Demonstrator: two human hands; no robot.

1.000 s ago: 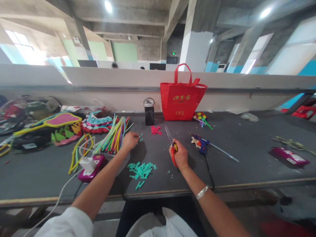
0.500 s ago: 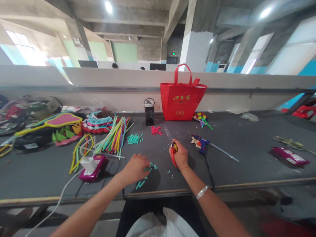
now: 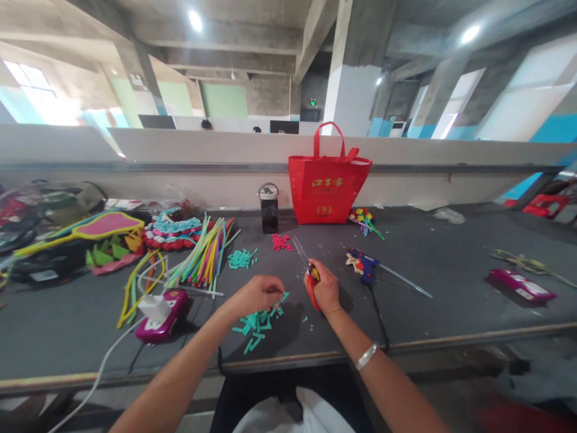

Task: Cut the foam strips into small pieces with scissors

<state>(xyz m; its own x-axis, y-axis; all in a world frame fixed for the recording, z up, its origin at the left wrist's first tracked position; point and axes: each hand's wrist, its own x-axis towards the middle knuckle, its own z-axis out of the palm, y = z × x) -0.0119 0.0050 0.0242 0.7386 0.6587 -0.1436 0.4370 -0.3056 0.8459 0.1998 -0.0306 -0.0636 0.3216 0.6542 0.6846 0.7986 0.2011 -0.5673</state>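
Pinched in the fingers of my left hand (image 3: 260,294) is a short teal strip (image 3: 285,296). Below that hand, a loose pile of cut teal strips (image 3: 256,323) lies on the dark table. My right hand (image 3: 327,288) is closed round the red and yellow handles of a pair of scissors (image 3: 312,287), whose blades point away from me and to the left. Farther back are a heap of small teal pieces (image 3: 242,258) and a smaller heap of pink pieces (image 3: 282,242).
A red bag (image 3: 331,189) and a dark bottle (image 3: 269,210) stand at the back. Left are colourful foam-like sticks (image 3: 210,252) and a purple power strip (image 3: 164,325) with a white plug. Right are a blue glue gun (image 3: 366,267) and another purple box (image 3: 523,285).
My left hand has lifted off the teal pile and moved slightly right, with a strip in its fingers. More of the pile shows. The scissors stay in my right hand; the view has shifted slightly.
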